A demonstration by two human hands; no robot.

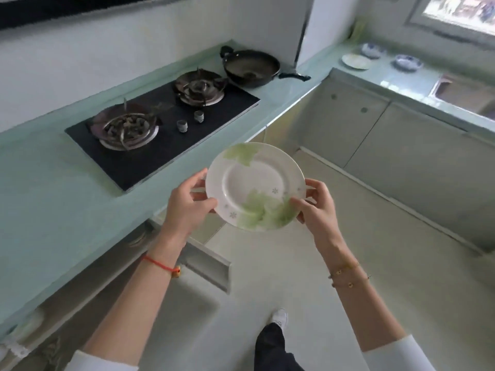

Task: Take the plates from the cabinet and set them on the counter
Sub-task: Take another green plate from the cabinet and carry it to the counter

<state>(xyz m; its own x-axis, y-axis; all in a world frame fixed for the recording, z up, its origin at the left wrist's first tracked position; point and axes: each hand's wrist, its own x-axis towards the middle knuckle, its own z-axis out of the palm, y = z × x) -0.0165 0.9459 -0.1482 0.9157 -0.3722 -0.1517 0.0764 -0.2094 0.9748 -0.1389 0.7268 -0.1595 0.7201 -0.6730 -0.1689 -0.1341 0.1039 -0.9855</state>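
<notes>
Pale-green counter (40, 199) — hob (160, 127), wok (251, 66), far plate (355, 61), bowls (407, 62).

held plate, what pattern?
White plate with pale green leaf prints and small grey flower marks; head view.

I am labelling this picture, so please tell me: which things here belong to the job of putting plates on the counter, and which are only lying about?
Belong to the job:
- leaf-pattern plate, held by left hand and right hand
- counter
- plate already on the far counter

Only lying about:
- black wok
- gas stove
- two blue-patterned bowls
- sink
</notes>
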